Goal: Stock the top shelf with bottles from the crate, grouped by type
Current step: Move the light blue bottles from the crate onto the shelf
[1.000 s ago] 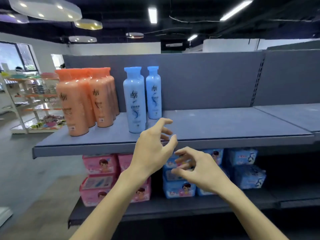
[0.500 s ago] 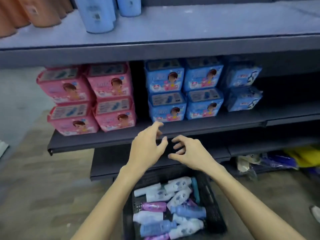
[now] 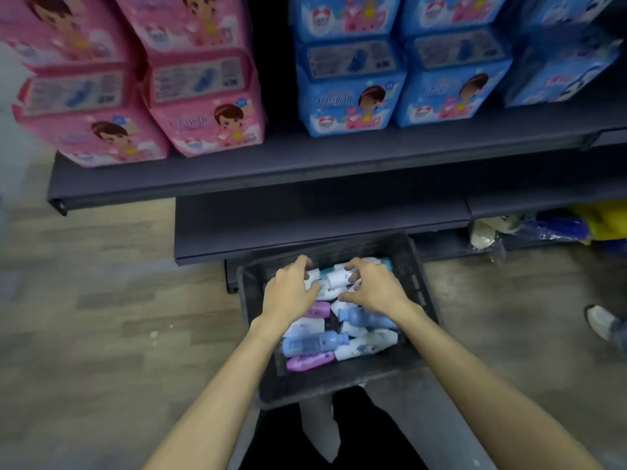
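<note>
Crate (image 3: pixel 420 286) on the floor at 12 o'clock, bottles lying flat inside. Blue bottle (image 3: pixel 314 344) nearest, long axis 9-to-3. Farther in, left hand (image 3: pixel 288 293) and right hand (image 3: pixel 371 288), both half curled, fingers touching the white bottles (image 3: pixel 334 277); firm grip cannot be told.

1. A black crate (image 3: pixel 419 283) of lying bottles is seen on the floor.
2. The left hand (image 3: pixel 288 293) and right hand (image 3: pixel 373 288) are curled over white bottles (image 3: pixel 334 278) at its far end.
</note>
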